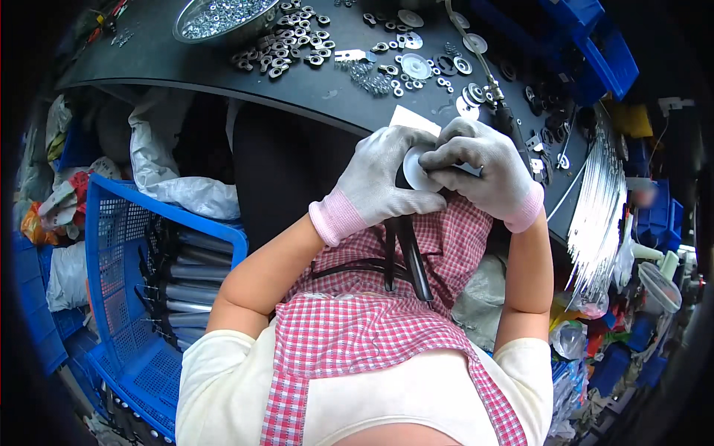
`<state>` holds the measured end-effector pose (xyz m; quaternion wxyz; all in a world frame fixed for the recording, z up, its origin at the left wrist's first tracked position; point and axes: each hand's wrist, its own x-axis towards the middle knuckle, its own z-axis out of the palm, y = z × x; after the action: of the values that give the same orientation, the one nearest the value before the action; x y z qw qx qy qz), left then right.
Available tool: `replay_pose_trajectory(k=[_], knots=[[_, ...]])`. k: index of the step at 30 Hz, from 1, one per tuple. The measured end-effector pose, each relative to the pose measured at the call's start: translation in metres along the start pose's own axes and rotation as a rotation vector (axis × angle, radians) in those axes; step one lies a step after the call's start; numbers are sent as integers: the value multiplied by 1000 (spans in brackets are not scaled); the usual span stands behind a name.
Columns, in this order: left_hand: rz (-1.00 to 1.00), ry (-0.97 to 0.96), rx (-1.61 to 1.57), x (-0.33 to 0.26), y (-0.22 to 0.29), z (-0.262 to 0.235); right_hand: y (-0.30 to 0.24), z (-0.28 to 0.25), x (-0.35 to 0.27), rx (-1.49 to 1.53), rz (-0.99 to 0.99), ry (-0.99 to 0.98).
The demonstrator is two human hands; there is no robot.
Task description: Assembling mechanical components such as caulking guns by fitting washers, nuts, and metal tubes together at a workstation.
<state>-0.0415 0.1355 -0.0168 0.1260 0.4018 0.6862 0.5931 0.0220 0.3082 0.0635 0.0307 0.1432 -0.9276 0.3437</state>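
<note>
Both my hands wear grey knit gloves with pink cuffs. My left hand point(375, 182) grips the top of a long black rod point(413, 256) that runs down over my red checked apron. My right hand point(483, 167) presses a white round disc point(416, 172) onto the rod's upper end, fingers curled over it. Both hands meet just in front of the dark worktable's point(186, 56) edge.
On the worktable lie several black washers point(286, 41), a metal bowl of small nuts point(219, 16), white discs point(415, 65) and loose screws. A blue plastic crate point(126, 297) with metal tubes stands at my left. A bundle of thin metal rods point(599, 212) hangs at right.
</note>
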Motion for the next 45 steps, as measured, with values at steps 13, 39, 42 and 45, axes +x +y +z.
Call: replay_pose_trajectory(k=[13, 39, 42, 45], knots=[[125, 138, 101, -18, -28, 15, 12, 18, -14, -52, 17, 159], [199, 202, 137, -17, -35, 17, -1, 14, -37, -208, 51, 361], [221, 220, 127, -16, -37, 22, -19, 32, -33, -100, -32, 317], [247, 224, 126, -24, -39, 17, -39, 8, -55, 636, 167, 248]])
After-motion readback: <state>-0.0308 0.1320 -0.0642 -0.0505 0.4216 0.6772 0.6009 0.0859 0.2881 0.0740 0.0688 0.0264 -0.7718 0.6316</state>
